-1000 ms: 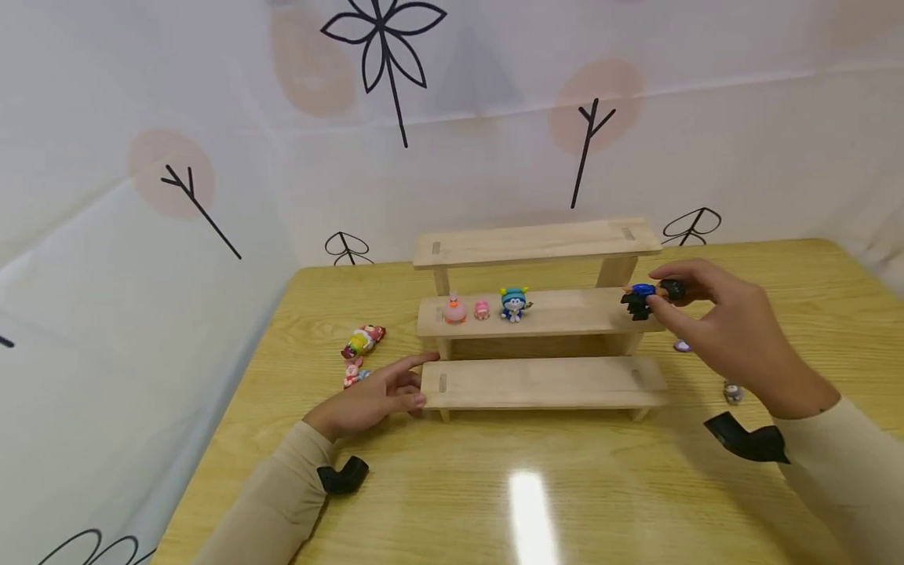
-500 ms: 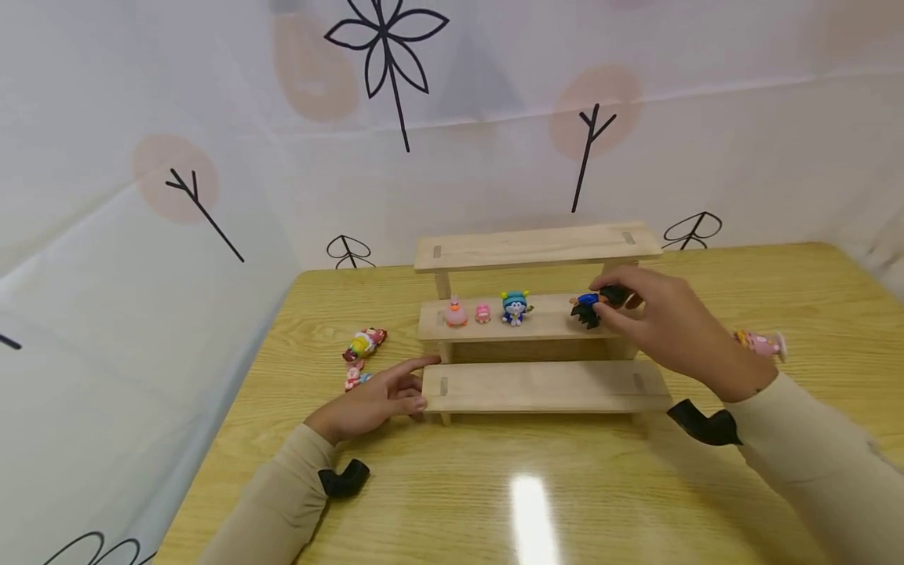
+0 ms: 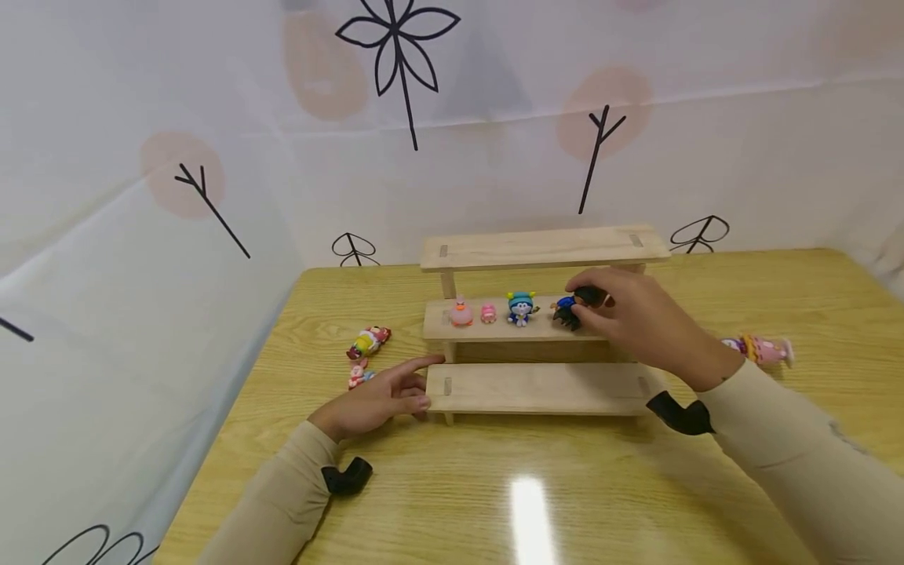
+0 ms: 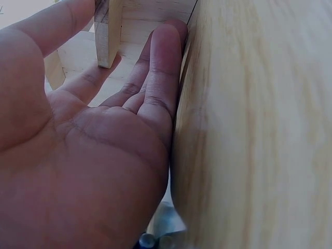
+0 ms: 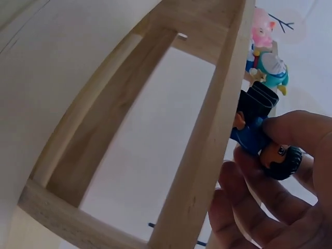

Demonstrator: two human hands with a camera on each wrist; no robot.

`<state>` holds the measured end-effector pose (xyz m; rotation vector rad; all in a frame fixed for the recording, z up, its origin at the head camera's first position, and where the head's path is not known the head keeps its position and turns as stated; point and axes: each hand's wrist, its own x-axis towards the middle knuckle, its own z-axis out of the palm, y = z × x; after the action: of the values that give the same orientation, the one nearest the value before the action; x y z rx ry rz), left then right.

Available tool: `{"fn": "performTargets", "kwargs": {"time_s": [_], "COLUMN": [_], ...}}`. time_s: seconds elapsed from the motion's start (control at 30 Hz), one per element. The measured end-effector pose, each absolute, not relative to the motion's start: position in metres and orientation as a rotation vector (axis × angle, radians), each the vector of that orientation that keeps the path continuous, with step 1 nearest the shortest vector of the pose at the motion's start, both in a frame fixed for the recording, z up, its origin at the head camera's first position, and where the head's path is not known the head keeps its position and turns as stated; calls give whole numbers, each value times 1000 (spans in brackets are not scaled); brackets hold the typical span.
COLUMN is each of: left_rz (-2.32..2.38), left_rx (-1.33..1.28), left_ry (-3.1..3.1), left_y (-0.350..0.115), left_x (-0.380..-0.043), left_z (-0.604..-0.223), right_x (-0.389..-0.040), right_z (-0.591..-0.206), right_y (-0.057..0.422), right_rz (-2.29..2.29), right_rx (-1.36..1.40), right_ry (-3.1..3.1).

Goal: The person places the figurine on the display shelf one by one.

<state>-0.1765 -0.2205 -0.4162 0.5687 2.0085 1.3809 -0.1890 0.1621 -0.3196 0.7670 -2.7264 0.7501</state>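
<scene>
My right hand pinches a small toy figure with black hair, a blue top and black legs, between thumb and fingers. In the head view that figure is tilted, close over the middle step of a three-step wooden display shelf. Left of it on that step stand a figure in a teal horned hat, a small pink figure and a pink duck-like figure. My left hand holds the left end of the lowest step, thumb at its front corner and index finger at the back; its other fingers lie by the table.
Left of the shelf, a yellow-and-red figure and a pink-and-white figure lie on the wooden table. A pink figure lies on the right, behind my right forearm. A patterned white cloth hangs behind.
My right hand has carried the black-haired figure leftward along the middle step, close to the teal-hatted figure. My left hand stays at the shelf's end.
</scene>
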Motion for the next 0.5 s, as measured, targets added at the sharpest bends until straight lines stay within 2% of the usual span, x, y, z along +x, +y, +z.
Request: {"fn": "performTargets", "kwargs": {"time_s": [0.5], "left_rz": [1371], "left_rx": [559], "left_ry": [2019], "left_y": [-220], "left_x": [-177], "left_z": [-416], "right_x": [-197], "right_z": [-336], "right_y": [161], "right_rz": [885], "right_rx": [749], "right_ry": [-2620]}}
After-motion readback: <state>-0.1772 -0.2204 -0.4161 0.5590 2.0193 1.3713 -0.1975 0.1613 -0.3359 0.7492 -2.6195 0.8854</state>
